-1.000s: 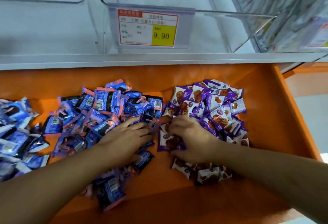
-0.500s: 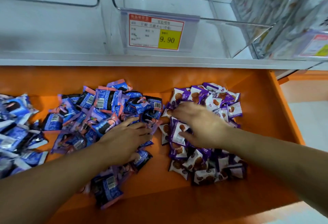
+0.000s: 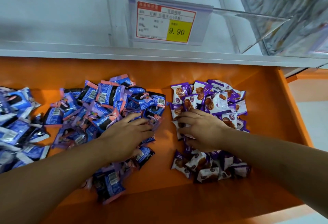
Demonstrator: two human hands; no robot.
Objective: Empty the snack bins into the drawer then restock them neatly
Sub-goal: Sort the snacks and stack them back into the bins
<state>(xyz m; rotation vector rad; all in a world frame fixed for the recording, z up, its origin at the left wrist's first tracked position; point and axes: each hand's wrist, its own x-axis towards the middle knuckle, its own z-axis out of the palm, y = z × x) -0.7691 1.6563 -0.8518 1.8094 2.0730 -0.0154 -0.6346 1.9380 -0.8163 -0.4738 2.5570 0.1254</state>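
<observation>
grey shelf (image 3: 159, 53) w/ price tag (image 3: 166, 22); pale floor (image 3: 312, 117) right.

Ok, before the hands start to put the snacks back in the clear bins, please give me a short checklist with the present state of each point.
1. Clear plastic bin behind the red and yellow price tag is emptied: ok.
2. Blue and pink wrapped snacks and purple and white wrapped cookies lie in separate piles in the orange drawer: ok.
3. Left hand rests flat on the blue pile, gripping nothing: ok.
4. Right hand has a firm hold of cookie packets: cannot tell, its fingers curl over them.
5. Bin for the blue snacks is emptied: cannot tell.
</observation>
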